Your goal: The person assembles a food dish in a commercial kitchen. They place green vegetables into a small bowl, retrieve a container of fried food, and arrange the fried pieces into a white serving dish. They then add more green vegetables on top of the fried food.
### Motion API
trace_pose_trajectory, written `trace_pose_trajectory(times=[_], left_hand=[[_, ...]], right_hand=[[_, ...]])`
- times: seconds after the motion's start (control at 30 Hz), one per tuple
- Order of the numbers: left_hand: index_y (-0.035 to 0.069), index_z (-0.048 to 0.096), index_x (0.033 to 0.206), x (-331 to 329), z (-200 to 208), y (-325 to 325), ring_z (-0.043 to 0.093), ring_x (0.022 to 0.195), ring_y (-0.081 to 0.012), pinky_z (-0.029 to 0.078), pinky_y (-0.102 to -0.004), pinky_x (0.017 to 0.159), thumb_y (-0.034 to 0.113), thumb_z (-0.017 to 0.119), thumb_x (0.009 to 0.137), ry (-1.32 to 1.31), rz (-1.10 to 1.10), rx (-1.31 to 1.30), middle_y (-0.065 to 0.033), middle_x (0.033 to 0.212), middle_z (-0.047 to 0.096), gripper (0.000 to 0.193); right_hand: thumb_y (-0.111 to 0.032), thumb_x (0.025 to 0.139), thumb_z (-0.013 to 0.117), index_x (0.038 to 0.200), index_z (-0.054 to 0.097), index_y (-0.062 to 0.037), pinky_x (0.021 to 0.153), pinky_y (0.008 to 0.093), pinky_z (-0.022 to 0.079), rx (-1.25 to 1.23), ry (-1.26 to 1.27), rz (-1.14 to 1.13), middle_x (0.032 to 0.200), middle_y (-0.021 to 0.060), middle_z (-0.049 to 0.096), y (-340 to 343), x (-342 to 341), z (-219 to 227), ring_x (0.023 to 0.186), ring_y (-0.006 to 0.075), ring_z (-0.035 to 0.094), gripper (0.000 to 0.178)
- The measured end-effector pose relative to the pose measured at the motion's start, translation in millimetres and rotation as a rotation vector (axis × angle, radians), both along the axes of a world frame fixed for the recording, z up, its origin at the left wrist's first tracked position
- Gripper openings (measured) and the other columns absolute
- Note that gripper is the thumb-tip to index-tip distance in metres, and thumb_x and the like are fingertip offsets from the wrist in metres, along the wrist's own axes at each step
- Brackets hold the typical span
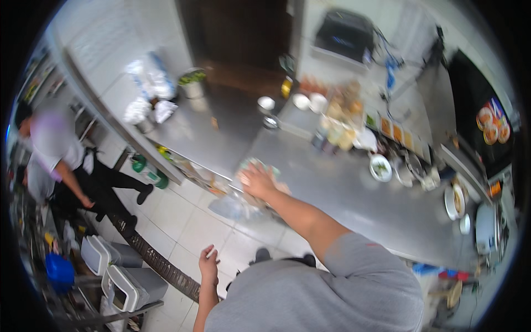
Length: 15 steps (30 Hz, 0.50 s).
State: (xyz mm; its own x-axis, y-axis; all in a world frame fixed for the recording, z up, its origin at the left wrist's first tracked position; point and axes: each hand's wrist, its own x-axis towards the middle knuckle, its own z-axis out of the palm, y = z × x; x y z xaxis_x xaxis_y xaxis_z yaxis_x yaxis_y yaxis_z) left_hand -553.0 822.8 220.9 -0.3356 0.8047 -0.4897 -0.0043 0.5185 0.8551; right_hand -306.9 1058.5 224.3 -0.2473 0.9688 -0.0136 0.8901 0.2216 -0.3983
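Note:
My right hand [258, 181] presses flat on a pale greenish cloth [260, 165] at the near edge of a long steel counter [343, 188]. The picture is blurred, and the fingers look spread over the cloth. My left hand [208, 264] hangs low beside my body over the white floor tiles, with its fingers loosely curled around a small white thing [212, 253] that I cannot make out. My grey sleeve fills the lower middle.
Bowls [380, 167], plates and food containers [343, 119] crowd the far side and right end of the counter. Another person [61, 160] in a grey shirt and black apron stands at the left. Two grey lidded bins [127, 285] sit on the floor at lower left.

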Motion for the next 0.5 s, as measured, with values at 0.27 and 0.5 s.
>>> trace_pose_trajectory(times=[0.27, 0.5], left_hand=[[0.007, 0.056, 0.113, 108.3, 5.8, 27.0, 0.059, 0.094, -0.0166, 0.047, -0.0326, 0.078, 0.019, 0.057, 0.089, -0.037, -0.364, -0.067, -0.0033, 0.106, 0.06, 0.026], [0.005, 0.061, 0.108, 267.6, 21.8, 51.0, 0.059, 0.091, -0.0142, 0.047, -0.0276, 0.076, 0.017, 0.059, 0.088, -0.036, -0.765, -0.003, -0.0059, 0.101, 0.063, 0.024]], right_hand=[[-0.024, 0.071, 0.065, 0.129, 0.048, -0.0196, 0.111, 0.0541, 0.011, 0.022, 0.154, -0.051, 0.144, 0.015, 0.031, -86.1, 136.2, -5.3, 0.139, 0.0334, 0.018, 0.06], [-0.032, 0.081, 0.054, 0.139, 0.032, -0.0057, 0.109, 0.0475, 0.023, 0.2, 0.246, -0.874, 0.142, 0.0183, 0.032, -320.2, 445.3, -25.6, 0.131, 0.0384, 0.028, 0.068]])
